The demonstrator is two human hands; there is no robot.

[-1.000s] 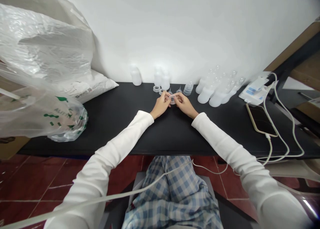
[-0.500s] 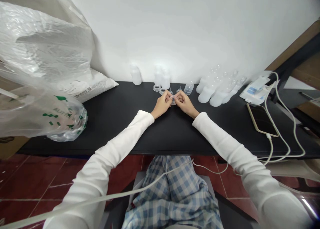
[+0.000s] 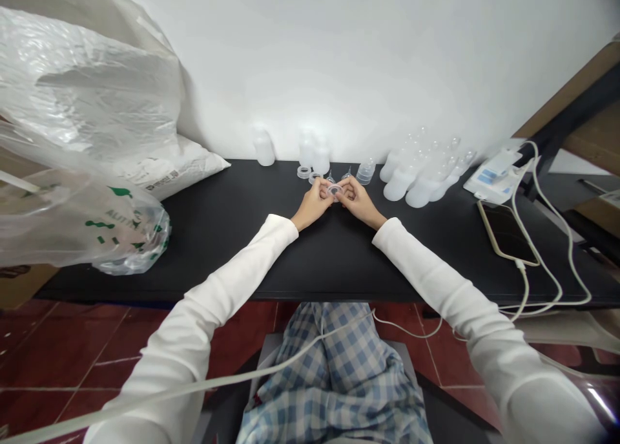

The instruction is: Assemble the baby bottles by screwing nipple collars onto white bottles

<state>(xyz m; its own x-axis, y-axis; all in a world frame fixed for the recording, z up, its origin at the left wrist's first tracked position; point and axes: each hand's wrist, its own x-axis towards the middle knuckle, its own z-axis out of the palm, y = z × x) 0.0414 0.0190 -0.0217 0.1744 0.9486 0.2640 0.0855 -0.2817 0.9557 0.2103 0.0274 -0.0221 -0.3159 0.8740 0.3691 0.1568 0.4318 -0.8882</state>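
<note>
Between the fingertips of my left hand (image 3: 316, 201) and my right hand (image 3: 357, 201) is a clear bottle collar ring (image 3: 334, 190), its round opening facing up toward me. Both hands are closed on its edges, just above the black table. Any teat inside the ring is too small to make out. Just beyond my left fingers lie loose collar rings (image 3: 304, 172), one partly hidden. Two clear pointed teats (image 3: 347, 174) stand behind the held ring. To the right of them is a short stack of clear caps (image 3: 366, 171).
Frosted bottles (image 3: 264, 148) stand along the wall, with several dome-topped bottles (image 3: 419, 189) grouped at right. A phone (image 3: 507, 232) on a cable and a white power strip (image 3: 494, 174) lie farther right. Plastic bags (image 3: 130, 218) crowd the black table's (image 3: 232, 237) left end.
The collar ring has tilted so its round face shows more, and my fingers have shifted slightly around its edge. The things on the table stay where they were.
</note>
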